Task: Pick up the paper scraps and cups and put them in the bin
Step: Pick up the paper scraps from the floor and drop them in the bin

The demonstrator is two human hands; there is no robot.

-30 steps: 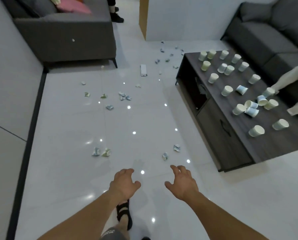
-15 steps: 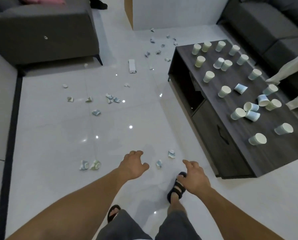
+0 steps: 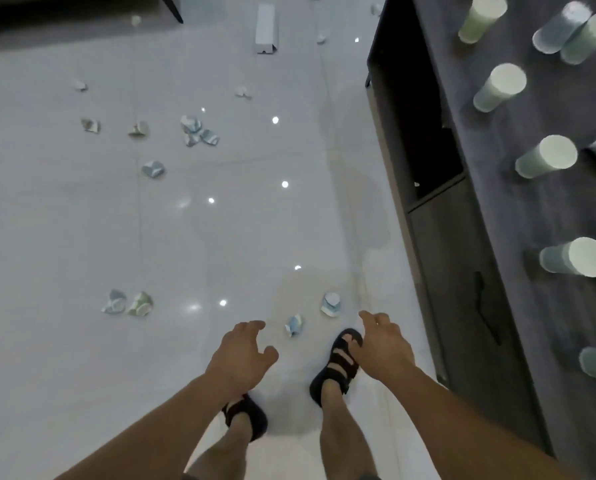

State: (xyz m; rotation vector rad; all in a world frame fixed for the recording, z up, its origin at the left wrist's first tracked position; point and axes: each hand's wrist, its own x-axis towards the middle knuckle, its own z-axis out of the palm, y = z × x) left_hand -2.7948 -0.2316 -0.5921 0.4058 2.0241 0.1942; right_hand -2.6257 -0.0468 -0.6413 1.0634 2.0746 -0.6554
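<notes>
Two scraps (image 3: 294,325) lie between left hand (image 3: 241,355) and right hand (image 3: 386,348), fingers (image 3: 251,326) spread and empty, beside a table (image 3: 497,306) of cups (image 3: 546,161).

1. We are standing in a home living room, apparently.
2. We are seeing glossy white floor tiles (image 3: 82,220) underfoot.
3. We are facing a low dark wooden desk (image 3: 518,216) with an open compartment (image 3: 424,133).

Counted on the one dark table (image 3: 497,306): at least nine paper cups (image 3: 499,86). Counted on the floor (image 3: 64,220): about thirteen paper scraps (image 3: 153,168), one cluster not being separable, and one white box (image 3: 265,24). Two hands are shown, the left hand (image 3: 243,355) and the right hand (image 3: 385,344), and two black sandals (image 3: 340,362)
</notes>
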